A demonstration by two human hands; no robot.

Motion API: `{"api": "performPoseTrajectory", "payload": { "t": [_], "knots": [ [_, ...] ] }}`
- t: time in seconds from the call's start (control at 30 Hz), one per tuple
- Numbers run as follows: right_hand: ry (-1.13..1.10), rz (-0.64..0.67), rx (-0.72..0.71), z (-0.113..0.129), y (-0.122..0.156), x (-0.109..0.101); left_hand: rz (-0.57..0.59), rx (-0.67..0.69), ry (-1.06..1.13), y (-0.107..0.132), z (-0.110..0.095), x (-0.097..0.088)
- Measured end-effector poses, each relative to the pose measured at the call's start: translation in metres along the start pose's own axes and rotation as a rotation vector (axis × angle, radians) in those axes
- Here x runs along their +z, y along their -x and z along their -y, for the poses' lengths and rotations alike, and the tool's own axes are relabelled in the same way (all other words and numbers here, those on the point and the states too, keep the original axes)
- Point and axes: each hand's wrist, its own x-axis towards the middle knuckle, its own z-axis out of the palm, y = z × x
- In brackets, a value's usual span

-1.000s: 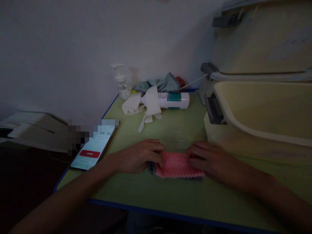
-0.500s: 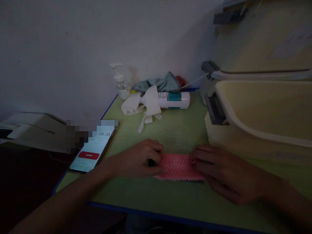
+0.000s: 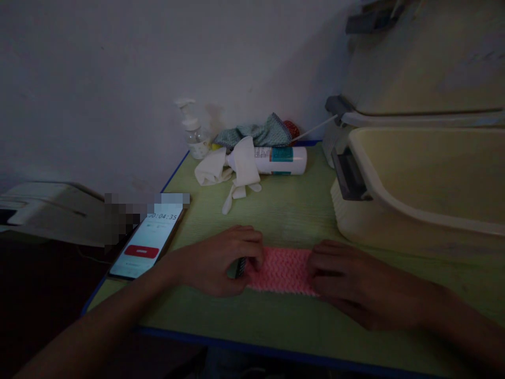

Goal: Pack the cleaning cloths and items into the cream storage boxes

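A pink cloth with a bumpy, woven-looking surface lies as a narrow folded strip on the green table near its front. My left hand pinches its left end, fingers curled and thumb below; a bit of dark checked edging peeks out there. At the opposite end, my right hand has its fingers bent over the cloth, covering that edge. Its fingertips are partly hidden in shadow.
Left of my forearm lies a phone with a lit timer screen. Behind are white gloves over a white bottle, a pump bottle and a blue-green cloth. An open cream bin stands at right.
My left hand has shifted slightly left, showing more of the cloth's left end. My right hand has dipped a little, and the dark edging along the cloth's lower right is out of sight.
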Motion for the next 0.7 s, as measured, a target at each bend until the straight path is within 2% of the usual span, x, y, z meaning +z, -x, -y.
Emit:
{"api": "performPoseTrajectory", "payload": {
  "t": [0.17,0.37,0.53,0.7],
  "knots": [
    [-0.083,0.047,0.057,0.003,-0.001,-0.001,0.020,-0.020,0.006,0.000,0.000,0.000],
    [-0.158,-0.001,0.210,0.006,-0.011,0.005,-0.001,-0.032,-0.062,-0.003,-0.003,0.005],
    [-0.038,-0.045,0.380,0.012,-0.021,0.018,-0.100,-0.091,-0.270,-0.009,-0.006,0.022],
    [0.150,-0.064,0.339,0.012,-0.018,0.028,-0.068,-0.079,-0.426,-0.009,-0.006,0.029]
  ]
}}
